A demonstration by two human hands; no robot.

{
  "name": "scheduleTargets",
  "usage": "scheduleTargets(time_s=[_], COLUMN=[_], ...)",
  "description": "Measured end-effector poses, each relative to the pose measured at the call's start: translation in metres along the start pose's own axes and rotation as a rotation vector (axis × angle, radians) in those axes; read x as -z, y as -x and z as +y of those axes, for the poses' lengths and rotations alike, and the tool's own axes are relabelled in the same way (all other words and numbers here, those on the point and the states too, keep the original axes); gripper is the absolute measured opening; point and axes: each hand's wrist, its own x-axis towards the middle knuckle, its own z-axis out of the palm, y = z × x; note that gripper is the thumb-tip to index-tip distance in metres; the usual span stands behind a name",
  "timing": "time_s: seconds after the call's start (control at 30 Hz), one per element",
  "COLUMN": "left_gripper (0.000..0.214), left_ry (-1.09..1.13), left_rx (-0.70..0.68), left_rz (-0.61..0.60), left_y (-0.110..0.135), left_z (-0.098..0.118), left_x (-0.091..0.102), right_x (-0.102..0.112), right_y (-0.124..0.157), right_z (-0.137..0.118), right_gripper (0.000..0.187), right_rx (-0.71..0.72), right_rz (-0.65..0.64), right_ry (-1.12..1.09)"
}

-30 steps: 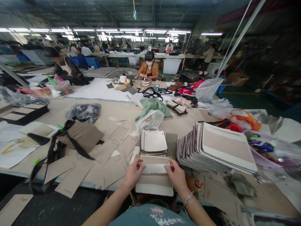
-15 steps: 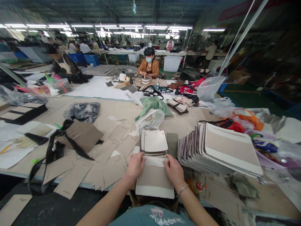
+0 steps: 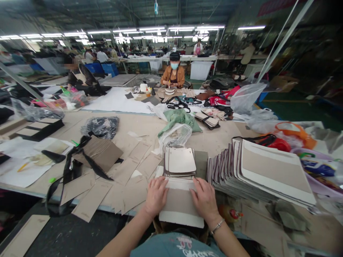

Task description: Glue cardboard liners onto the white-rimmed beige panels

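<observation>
A flat panel (image 3: 180, 207), grey-brown in the middle with white borders, lies at the near table edge in front of me. My left hand (image 3: 155, 195) lies flat on its left side, fingers stretched out and pressing down. My right hand (image 3: 205, 200), a bracelet at its wrist, presses flat on the right side. Just beyond the panel is a small stack of white rounded pieces (image 3: 179, 162). To the right leans a large fanned stack of similar panels (image 3: 257, 171).
Loose cardboard sheets (image 3: 118, 178) and black straps (image 3: 66, 171) litter the table (image 3: 214, 139) to my left. Plastic bags (image 3: 175, 134) lie beyond the small stack. A person in an orange top (image 3: 174, 73) sits at the far side; other workers are further back.
My hands went from pinching the panel's top edge to lying flat on it, pressing it down. The view shifted slightly left.
</observation>
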Motion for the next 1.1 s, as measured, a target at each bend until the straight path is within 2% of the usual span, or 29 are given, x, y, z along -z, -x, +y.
scheduleTargets(time_s=[0.1, 0.17, 0.3, 0.43, 0.6, 0.83, 1.1], left_gripper=[0.028, 0.029, 0.031, 0.031, 0.031, 0.031, 0.032], left_ry=[0.008, 0.012, -0.006, -0.016, -0.014, 0.003, -0.009], left_rx=[-0.085, -0.107, -0.138, -0.154, -0.146, -0.127, -0.139], left_rz=[-0.072, -0.103, -0.114, -0.100, -0.091, -0.099, -0.113], left_y=[0.022, 0.034, 0.047, 0.050, 0.053, 0.056, 0.057], left_z=[0.011, 0.016, 0.018, 0.016, 0.013, 0.011, 0.010], left_x=[0.009, 0.009, 0.003, 0.000, -0.002, -0.009, -0.011], right_x=[0.003, 0.002, -0.006, -0.014, -0.018, -0.019, -0.018], right_y=[0.003, 0.002, -0.007, -0.015, -0.018, -0.018, -0.018], right_z=[-0.014, -0.026, -0.047, -0.054, -0.053, -0.052, -0.053], right_gripper=[0.042, 0.045, 0.055, 0.064, 0.069, 0.060, 0.061], right_rx=[0.206, 0.293, 0.348, 0.371, 0.380, 0.378, 0.375], right_rz=[-0.121, -0.229, -0.400, -0.493, -0.510, -0.481, -0.483], right_ry=[-0.054, -0.088, -0.162, -0.191, -0.169, -0.147, -0.156])
